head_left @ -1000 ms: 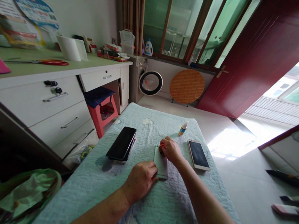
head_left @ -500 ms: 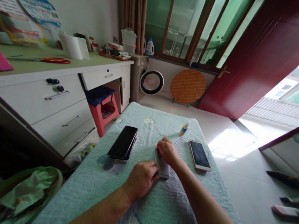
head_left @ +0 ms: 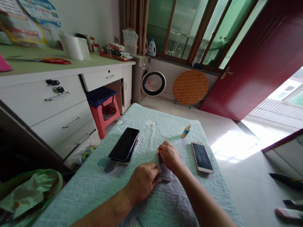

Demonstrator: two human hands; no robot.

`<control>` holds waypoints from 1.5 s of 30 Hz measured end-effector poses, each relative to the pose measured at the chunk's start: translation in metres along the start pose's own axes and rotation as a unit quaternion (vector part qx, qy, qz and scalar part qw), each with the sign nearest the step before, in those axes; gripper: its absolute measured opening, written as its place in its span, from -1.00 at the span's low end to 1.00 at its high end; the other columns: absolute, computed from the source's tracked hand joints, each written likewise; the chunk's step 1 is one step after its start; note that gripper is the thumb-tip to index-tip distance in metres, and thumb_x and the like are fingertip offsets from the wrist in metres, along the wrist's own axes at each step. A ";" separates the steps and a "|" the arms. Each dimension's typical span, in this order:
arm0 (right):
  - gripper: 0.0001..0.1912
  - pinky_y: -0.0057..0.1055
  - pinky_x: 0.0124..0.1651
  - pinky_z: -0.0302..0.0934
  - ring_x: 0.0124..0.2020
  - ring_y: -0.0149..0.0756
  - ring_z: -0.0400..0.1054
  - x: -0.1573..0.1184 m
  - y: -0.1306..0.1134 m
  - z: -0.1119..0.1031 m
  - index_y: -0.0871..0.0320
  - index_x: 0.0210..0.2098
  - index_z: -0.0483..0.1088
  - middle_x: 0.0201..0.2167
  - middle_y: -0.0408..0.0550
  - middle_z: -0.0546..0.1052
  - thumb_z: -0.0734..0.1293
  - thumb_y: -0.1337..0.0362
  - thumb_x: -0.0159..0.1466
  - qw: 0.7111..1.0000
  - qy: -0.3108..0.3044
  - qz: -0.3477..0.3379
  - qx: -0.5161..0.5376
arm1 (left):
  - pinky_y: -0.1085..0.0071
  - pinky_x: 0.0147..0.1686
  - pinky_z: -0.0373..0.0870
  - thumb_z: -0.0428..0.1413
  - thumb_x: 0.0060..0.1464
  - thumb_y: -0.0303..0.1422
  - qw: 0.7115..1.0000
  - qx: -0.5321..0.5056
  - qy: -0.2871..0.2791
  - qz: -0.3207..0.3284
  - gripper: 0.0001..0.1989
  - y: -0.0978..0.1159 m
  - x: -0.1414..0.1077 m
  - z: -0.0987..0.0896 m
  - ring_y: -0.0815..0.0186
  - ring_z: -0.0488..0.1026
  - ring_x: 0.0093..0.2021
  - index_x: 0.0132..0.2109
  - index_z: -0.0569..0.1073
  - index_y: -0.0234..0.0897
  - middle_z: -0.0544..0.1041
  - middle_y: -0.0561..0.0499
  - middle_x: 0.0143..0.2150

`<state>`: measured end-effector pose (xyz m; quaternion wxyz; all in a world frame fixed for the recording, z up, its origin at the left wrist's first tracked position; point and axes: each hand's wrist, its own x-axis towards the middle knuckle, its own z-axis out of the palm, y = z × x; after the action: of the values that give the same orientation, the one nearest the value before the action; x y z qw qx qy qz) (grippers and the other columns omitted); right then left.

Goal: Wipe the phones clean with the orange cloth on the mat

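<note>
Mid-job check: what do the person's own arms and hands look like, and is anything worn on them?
The left hand and right hand are ungloved, and no ring, watch or bracelet shows. Both forearms are bare down to the picture's lower edge, with no sleeve in view.

blurred print on blue oval panel (head_left: 37, 7), small bottle (head_left: 186, 130), white jug (head_left: 152, 47), nothing legible

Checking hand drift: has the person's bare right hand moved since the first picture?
Yes: the bare right hand has shifted slightly left, away from the small white-capped, blue-labelled bottle.
</note>
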<state>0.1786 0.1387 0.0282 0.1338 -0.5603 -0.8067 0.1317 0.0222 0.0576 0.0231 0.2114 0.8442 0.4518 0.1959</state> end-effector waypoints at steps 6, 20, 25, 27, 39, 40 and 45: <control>-0.79 -0.52 -0.21 0.09 -0.27 -0.39 0.34 0.016 0.005 0.000 0.19 -0.30 0.48 -0.26 -0.05 0.44 0.20 0.37 0.31 1.000 0.010 0.009 -0.010 | 0.39 -0.19 0.30 0.14 0.17 -0.35 1.000 0.011 -0.005 -0.003 -0.95 0.001 -0.001 -0.001 0.23 0.45 -0.20 -0.23 0.48 -0.20 0.50 0.04 -0.22; -0.77 -0.53 -0.20 0.10 -0.28 -0.40 0.32 0.007 0.003 -0.003 0.18 -0.31 0.49 -0.26 -0.07 0.44 0.19 0.37 0.32 1.000 0.000 -0.018 -0.011 | 0.37 -0.15 0.30 0.12 0.19 -0.34 1.000 0.002 -0.002 -0.008 -0.93 0.001 0.000 -0.002 0.21 0.45 -0.18 -0.22 0.48 -0.20 0.50 0.02 -0.21; -0.75 -0.52 -0.23 0.10 -0.30 -0.40 0.31 0.017 0.005 -0.002 0.19 -0.33 0.51 -0.27 -0.04 0.42 0.19 0.36 0.33 1.000 0.007 -0.017 -0.025 | 0.38 -0.19 0.30 0.13 0.18 -0.33 1.000 0.017 -0.002 -0.005 -0.93 0.002 0.000 -0.003 0.22 0.45 -0.20 -0.26 0.48 -0.21 0.50 0.03 -0.24; -0.75 -0.53 -0.23 0.10 -0.29 -0.39 0.31 0.013 0.004 -0.002 0.16 -0.31 0.52 -0.25 -0.05 0.43 0.19 0.37 0.33 0.999 0.004 -0.025 -0.020 | 0.37 -0.18 0.29 0.14 0.18 -0.33 1.000 0.015 0.002 -0.006 -0.94 0.001 0.000 -0.002 0.22 0.45 -0.19 -0.24 0.49 -0.20 0.51 0.03 -0.23; -0.78 -0.50 -0.19 0.13 -0.28 -0.39 0.31 -0.047 0.001 0.000 0.08 -0.32 0.54 -0.28 -0.10 0.44 0.25 0.40 0.28 0.995 -0.011 -0.067 0.074 | 0.31 -0.15 0.31 0.14 0.19 -0.33 0.999 0.021 0.022 0.018 -0.91 0.000 0.000 0.000 0.19 0.46 -0.18 -0.16 0.50 -0.20 0.53 0.01 -0.19; -0.78 -0.50 -0.19 0.13 -0.29 -0.39 0.31 -0.051 0.002 0.000 0.09 -0.31 0.54 -0.28 -0.10 0.44 0.26 0.42 0.26 0.994 -0.015 -0.065 0.084 | 0.31 -0.16 0.31 0.13 0.20 -0.32 0.999 0.031 0.020 0.020 -0.90 0.000 0.000 0.001 0.19 0.45 -0.20 -0.17 0.50 -0.21 0.53 0.00 -0.21; -0.78 -0.50 -0.17 0.14 -0.25 -0.39 0.32 -0.056 0.004 -0.005 0.08 -0.34 0.53 -0.27 -0.11 0.43 0.26 0.46 0.23 0.994 -0.025 -0.058 0.090 | 0.32 -0.19 0.31 0.09 0.23 -0.29 0.998 0.055 0.018 0.023 -0.87 0.001 -0.001 0.001 0.20 0.44 -0.23 -0.18 0.48 -0.23 0.50 0.00 -0.25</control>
<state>0.2029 0.0880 0.0274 0.1708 -0.4946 -0.8258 0.2103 0.0232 0.0563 0.0227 0.1517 0.8612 0.4461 0.1905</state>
